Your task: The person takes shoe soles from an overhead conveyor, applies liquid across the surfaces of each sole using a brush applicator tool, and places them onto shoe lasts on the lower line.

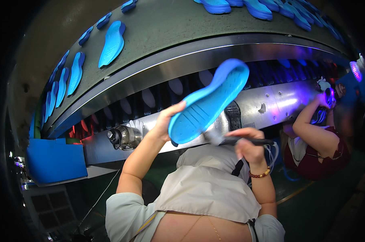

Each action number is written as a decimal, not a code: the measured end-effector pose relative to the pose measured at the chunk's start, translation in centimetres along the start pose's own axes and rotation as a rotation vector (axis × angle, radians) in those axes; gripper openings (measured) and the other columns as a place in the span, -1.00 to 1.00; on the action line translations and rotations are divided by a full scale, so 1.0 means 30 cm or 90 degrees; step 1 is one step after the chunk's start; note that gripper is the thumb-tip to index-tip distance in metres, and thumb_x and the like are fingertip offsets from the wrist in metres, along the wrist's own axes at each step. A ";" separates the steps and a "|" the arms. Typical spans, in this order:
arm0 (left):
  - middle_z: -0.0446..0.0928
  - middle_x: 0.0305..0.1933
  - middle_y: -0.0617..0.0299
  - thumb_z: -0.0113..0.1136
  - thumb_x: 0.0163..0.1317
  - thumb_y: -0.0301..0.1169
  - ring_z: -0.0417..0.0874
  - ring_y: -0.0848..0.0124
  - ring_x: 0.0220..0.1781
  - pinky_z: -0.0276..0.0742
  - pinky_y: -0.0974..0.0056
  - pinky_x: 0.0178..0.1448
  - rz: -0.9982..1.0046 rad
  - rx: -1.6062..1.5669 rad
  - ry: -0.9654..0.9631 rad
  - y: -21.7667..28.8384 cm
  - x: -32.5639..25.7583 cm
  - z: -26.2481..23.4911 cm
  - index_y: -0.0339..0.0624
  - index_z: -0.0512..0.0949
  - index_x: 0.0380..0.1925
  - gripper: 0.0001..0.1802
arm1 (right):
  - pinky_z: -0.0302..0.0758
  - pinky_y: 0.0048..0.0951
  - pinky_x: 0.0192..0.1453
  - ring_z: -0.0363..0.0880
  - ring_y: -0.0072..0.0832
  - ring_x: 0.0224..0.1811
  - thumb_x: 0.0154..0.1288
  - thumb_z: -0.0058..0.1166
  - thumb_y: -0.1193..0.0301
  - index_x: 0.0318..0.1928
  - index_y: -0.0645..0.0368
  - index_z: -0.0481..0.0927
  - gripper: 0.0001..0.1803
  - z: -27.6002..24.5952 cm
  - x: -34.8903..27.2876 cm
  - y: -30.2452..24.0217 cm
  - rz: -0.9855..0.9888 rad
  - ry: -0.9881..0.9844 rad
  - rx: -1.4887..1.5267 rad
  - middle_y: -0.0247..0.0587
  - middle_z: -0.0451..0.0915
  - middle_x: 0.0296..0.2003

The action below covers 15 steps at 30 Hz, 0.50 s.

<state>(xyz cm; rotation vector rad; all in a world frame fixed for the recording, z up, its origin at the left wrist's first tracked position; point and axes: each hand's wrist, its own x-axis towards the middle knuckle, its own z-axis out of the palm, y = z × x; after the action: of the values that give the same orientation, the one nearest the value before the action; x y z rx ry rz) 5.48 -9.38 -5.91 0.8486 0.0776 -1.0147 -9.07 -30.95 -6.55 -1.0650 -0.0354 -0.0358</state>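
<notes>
My left hand (169, 122) grips a blue shoe sole (214, 101) by its side near the heel end. The sole is tilted up, its hollow inner face with grooves and small dimples toward me. In my right hand (250, 150) is a dark-handled brush (247, 140), held level between thumb and fingers. Its pale bristles are smeared by motion and lie at the sole's lower right edge; whether they touch it I cannot tell. A beaded bracelet (260, 173) circles my right wrist. Partly hidden behind the held sole, a black sole-shaped piece (233, 115) rests on the metal ledge.
A glass jar (128, 137) with a metal top stands on the ledge (267, 103). Above it a green conveyor belt (158, 30) carries several blue soles (112, 43). Dark shoes (148, 99) line the lower shelf. A blue box (55, 159) sits left; a co-worker's arm (311, 125) is at right.
</notes>
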 end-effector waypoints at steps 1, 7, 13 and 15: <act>0.40 0.03 -0.12 -0.07 0.17 -0.16 0.50 0.07 -0.02 0.41 0.03 0.09 0.072 -0.010 0.002 0.039 -0.019 0.019 -0.36 0.28 0.07 -0.44 | 0.31 -0.70 -0.64 0.36 -0.67 -0.71 0.14 -0.02 0.52 -0.17 0.40 0.47 -0.75 -0.015 0.006 0.000 -0.063 0.053 0.081 0.08 0.55 -0.21; 0.16 0.20 -0.21 -0.35 0.25 -0.10 0.22 -0.13 0.19 0.13 -0.27 0.19 0.321 -0.152 -0.199 0.371 0.132 0.086 -0.35 0.10 0.18 -0.38 | 0.31 -0.69 -0.54 0.32 -0.64 -0.67 0.22 -0.10 0.52 -0.07 0.38 0.42 -0.72 -0.102 -0.009 0.027 -0.070 0.173 0.150 0.15 0.49 -0.12; 0.07 0.29 -0.05 -0.44 0.23 0.06 0.11 0.10 0.32 -0.04 -0.09 0.33 0.367 -0.478 0.008 0.388 0.317 0.077 -0.32 -0.02 0.23 -0.25 | 0.42 -0.55 -0.20 0.50 -0.48 -0.31 0.21 -0.02 0.48 -0.05 0.35 0.42 -0.69 -0.130 -0.034 0.077 -0.086 0.250 0.179 0.02 0.48 -0.08; 0.13 0.27 -0.03 -0.38 0.24 0.04 0.17 0.12 0.29 0.08 0.06 0.30 0.304 -0.264 0.015 0.374 0.361 0.173 -0.36 -0.03 0.23 -0.25 | 0.43 -0.55 -0.18 0.50 -0.47 -0.29 0.18 0.00 0.51 -0.05 0.35 0.42 -0.69 -0.157 -0.055 0.080 -0.087 0.256 0.177 0.01 0.48 -0.08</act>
<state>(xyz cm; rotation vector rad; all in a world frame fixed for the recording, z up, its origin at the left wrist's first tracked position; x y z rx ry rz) 18.50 -17.76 -0.40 0.4648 0.0956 -0.5107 -10.55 -33.89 -11.00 -0.7603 0.2445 -0.3577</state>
